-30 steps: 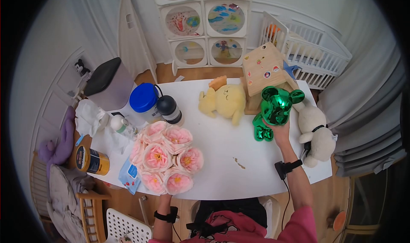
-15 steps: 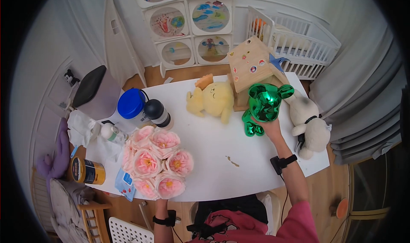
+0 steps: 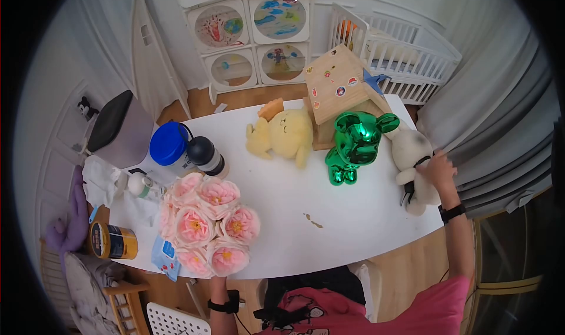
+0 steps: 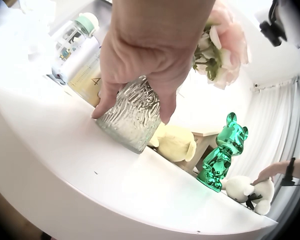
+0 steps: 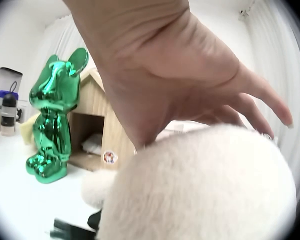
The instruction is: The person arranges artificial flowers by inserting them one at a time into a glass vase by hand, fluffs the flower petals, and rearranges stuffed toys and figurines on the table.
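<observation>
Pink roses [image 3: 197, 223] hide most of my left hand in the head view. In the left wrist view, my left hand [image 4: 145, 62] grips a ribbed clear glass vase [image 4: 130, 117] from above, thumb and fingers on opposite sides. At the table's right, my right hand [image 3: 438, 171] is over a cream plush toy [image 3: 410, 152] with a black bow. The right wrist view shows the hand [image 5: 180, 75] with spread fingers at the top of the plush [image 5: 200, 185], the thumb touching it. A shiny green bear figure [image 3: 357, 138] stands upright, untouched, left of the plush.
Behind the green bear is a wooden house [image 3: 335, 82]; a yellow plush [image 3: 291, 134] lies left of it. A black-capped bottle [image 3: 203, 152], blue-lidded tub [image 3: 169, 144], grey bin [image 3: 120, 129] and yellow jar [image 3: 115, 241] crowd the table's left.
My right hand has let go of the green bear and moved right to the cream plush. The bear stays standing beside the house. The head view has shifted; my left hand stays at the roses.
</observation>
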The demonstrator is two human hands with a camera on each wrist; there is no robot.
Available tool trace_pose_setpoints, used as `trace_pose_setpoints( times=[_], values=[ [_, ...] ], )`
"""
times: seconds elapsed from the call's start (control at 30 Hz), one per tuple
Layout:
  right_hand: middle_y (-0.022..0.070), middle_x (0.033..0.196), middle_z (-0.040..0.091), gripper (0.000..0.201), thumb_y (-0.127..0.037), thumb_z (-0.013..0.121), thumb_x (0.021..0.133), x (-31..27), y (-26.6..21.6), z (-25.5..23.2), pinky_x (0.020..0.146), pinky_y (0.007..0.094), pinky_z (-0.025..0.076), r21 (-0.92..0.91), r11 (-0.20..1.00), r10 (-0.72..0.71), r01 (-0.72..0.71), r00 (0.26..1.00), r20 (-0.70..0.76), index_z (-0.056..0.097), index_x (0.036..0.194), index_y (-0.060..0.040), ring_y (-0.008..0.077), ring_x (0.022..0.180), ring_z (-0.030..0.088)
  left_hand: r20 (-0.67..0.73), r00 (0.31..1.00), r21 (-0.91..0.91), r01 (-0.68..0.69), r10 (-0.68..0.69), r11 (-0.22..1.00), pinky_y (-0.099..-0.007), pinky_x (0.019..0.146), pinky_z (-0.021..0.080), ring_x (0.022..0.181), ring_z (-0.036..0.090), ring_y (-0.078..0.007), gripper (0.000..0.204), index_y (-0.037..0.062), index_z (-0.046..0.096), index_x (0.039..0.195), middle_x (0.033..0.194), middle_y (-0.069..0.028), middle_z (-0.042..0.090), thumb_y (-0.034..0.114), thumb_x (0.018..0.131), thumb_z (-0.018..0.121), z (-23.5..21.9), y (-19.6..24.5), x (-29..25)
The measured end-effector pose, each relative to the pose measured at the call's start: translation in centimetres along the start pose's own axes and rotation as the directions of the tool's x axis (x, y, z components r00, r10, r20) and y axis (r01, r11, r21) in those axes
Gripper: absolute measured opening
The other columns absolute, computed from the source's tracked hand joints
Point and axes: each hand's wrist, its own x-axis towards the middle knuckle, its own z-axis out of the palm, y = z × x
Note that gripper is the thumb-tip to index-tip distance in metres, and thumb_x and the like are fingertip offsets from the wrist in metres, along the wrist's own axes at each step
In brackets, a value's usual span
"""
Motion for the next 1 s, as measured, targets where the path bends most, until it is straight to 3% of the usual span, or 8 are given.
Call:
trace_pose_setpoints(
  times=[0.17, 0.4, 0.5, 0.7, 0.83, 0.87, 0.97, 1.0],
  values=[
    [0.0207, 0.126, 0.052, 0.116, -0.056, 0.082, 0.051, -2.6, -2.1, 1.0, 0.082, 0.0706, 0.04, -0.053, 0.998, 0.044, -0.034, 0.982, 0.184, 0.032, 0.135, 0.0062, 0.0439, 0.119, 0.048, -0.012, 1.0, 0.023, 0.022, -0.021, 0.999, -0.0399, 0.104, 0.037, 0.121, 0.048, -0.0353, 0.051, 0.0028, 0.055, 0.124, 0.126, -0.0195, 0.055, 0.025, 0.081, 0.071, -0.6, 3.2, 6.8],
    [0.016, 0.116, 0.056, 0.054, -0.027, 0.063, 0.077, -0.7, -1.7, 8.4, 0.094, 0.0704, 0.028, -0.412, 0.906, -0.057, -0.097, 0.937, -0.346, 0.052, 0.122, 0.0015, 0.0398, 0.117, 0.046, 0.014, 1.0, 0.052, 0.008, -0.009, 0.999, -0.0399, 0.104, 0.037, 0.121, 0.048, -0.0354, 0.051, 0.0027, 0.055, 0.124, 0.126, -0.0196, 0.055, 0.025, 0.081, 0.071, -0.1, 4.9, 9.9],
    [0.0123, 0.108, 0.061, 0.034, -0.016, 0.055, 0.082, -0.4, -1.3, 8.7, 0.091, 0.0663, 0.033, -0.391, 0.909, -0.085, -0.144, 0.855, -0.512, 0.058, 0.113, -0.0026, 0.0346, 0.11, 0.052, 0.013, 1.0, 0.07, 0.005, -0.006, 0.998, -0.0399, 0.104, 0.037, 0.121, 0.048, -0.0354, 0.052, 0.0026, 0.055, 0.124, 0.126, -0.0197, 0.055, 0.025, 0.081, 0.072, 0.0, 4.9, 10.0],
    [0.0092, 0.107, 0.066, 0.046, -0.017, 0.068, 0.074, -4.4, 2.2, -0.4, 0.092, 0.0597, 0.039, 0.135, 0.991, 0.018, 0.018, 0.965, -0.26, 0.059, 0.115, -0.0012, 0.0334, 0.105, 0.061, -0.03, 0.999, 0.098, 0.024, -0.021, 0.995, -0.04, 0.104, 0.036, 0.121, 0.048, -0.0355, 0.052, 0.0025, 0.055, 0.124, 0.126, -0.0198, 0.055, 0.025, 0.081, 0.072, -0.3, 4.9, 10.2],
    [0.0116, 0.097, 0.069, 0.042, -0.009, 0.071, 0.07, -2.9, 8.7, 0.5, 0.072, 0.0358, 0.052, 0.919, 0.37, -0.018, 0.135, 0.99, -0.138, 0.062, 0.109, 0.0035, 0.0264, 0.082, 0.066, -0.054, 0.997, 0.1, 0.057, -0.052, 0.993, -0.04, 0.104, 0.036, 0.121, 0.048, -0.0356, 0.052, 0.0025, 0.055, 0.124, 0.126, -0.0198, 0.055, 0.026, 0.08, 0.072, -0.1, 4.5, 9.8],
    [0.0086, 0.097, 0.067, 0.034, -0.005, 0.067, 0.077, -3.2, 8.7, 1.1, 0.071, 0.0295, 0.051, 0.985, -0.005, -0.074, 0.171, 0.982, -0.171, 0.062, 0.109, 0.0031, 0.017, 0.081, 0.065, -0.058, 0.997, 0.104, 0.063, -0.057, 0.993, -0.04, 0.104, 0.036, 0.121, 0.048, -0.0356, 0.052, 0.0024, 0.055, 0.124, 0.126, -0.0199, 0.055, 0.026, 0.08, 0.072, 0.1, 4.6, 9.8],
    [0.0082, 0.099, 0.066, 0.032, -0.005, 0.069, 0.078, -1.3, 8.9, 6.0, 0.075, 0.0293, 0.05, 0.925, -0.377, -0.107, 0.053, 0.989, -0.101, 0.063, 0.11, 0.0008, 0.0167, 0.086, 0.064, -0.069, 0.995, 0.121, 0.078, -0.07, 0.99, -0.04, 0.104, 0.036, 0.121, 0.048, -0.0357, 0.052, 0.0024, 0.055, 0.124, 0.126, -0.0199, 0.055, 0.026, 0.08, 0.072, 0.1, 4.6, 9.9],
    [0.01, 0.104, 0.065, 0.038, 0.0, 0.07, 0.078, 0.5, 9.5, 8.9, 0.081, 0.0301, 0.049, 0.948, -0.318, -0.13, 0.02, 0.989, -0.064, 0.061, 0.114, 0.0007, 0.0194, 0.093, 0.063, -0.073, 0.995, 0.129, 0.083, -0.074, 0.988, -0.04, 0.104, 0.036, 0.121, 0.048, -0.0357, 0.052, 0.0024, 0.055, 0.124, 0.126, -0.0199, 0.055, 0.026, 0.08, 0.072, 0.2, 4.6, 9.8]
  ],
)
